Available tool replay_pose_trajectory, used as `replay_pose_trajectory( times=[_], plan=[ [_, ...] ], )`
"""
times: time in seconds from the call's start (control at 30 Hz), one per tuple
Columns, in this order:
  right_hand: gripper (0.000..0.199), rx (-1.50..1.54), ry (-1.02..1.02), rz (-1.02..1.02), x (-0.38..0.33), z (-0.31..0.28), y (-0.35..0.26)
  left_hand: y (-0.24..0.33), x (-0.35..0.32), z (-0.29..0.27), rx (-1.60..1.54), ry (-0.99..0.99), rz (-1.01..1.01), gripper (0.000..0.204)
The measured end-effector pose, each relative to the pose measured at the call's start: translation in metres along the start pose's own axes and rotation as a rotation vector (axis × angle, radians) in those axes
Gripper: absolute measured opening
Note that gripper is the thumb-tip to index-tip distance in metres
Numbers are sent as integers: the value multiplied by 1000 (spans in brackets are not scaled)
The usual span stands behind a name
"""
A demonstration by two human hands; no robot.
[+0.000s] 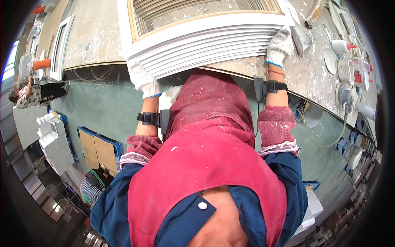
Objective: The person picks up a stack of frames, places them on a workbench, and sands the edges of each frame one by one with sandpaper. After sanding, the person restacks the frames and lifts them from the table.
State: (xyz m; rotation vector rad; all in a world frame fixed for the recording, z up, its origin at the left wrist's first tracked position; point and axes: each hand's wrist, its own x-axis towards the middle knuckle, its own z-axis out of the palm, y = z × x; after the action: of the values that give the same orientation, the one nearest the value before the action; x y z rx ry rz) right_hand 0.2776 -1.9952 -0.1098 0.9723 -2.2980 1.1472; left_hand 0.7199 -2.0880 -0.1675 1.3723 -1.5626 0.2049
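Note:
A stack of white rectangular frames [205, 45] lies on the paint-specked workbench in front of me, its layered front edges tilted up toward the right. Tan inner edges show around the frames' opening. My left hand [142, 79], in a white knit glove, is closed around the near left corner of the stack, with its fingertips partly hidden. At the near right corner, my gloved right hand [280, 47] presses against the ends of the frames, fingers together. Just right of that hand lies a flat dark grey piece [297, 42].
On the bench's right side are a white bottle with a red tip [343, 47], clear bottles [346, 71] and a corded sander [345, 95]. A single white frame [61, 47] leans at the bench's left edge. Farther left are another person [39, 94], stacked white pieces [53, 138] and a cardboard-topped blue pallet [100, 148].

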Motion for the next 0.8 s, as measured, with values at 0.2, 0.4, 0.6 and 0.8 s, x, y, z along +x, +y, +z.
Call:
replay_pose_trajectory(
  times=[0.2, 0.4, 0.6, 0.8],
  plan=[
    [35, 174, -97, -62, 3, 3, 9, 34, 15, -15, -129, -335, -587, 37],
    [48, 47, -293, 89, 19, 7, 18, 65, 9, -28, -156, -308, -535, 36],
    [59, 4, -351, 121, 62, 5, 20, 103, -14, -43, -227, -425, -850, 33],
    [63, 306, -298, -63, 72, -39, 41, 85, 48, -94, -652, -1001, -988, 40]
  ],
)
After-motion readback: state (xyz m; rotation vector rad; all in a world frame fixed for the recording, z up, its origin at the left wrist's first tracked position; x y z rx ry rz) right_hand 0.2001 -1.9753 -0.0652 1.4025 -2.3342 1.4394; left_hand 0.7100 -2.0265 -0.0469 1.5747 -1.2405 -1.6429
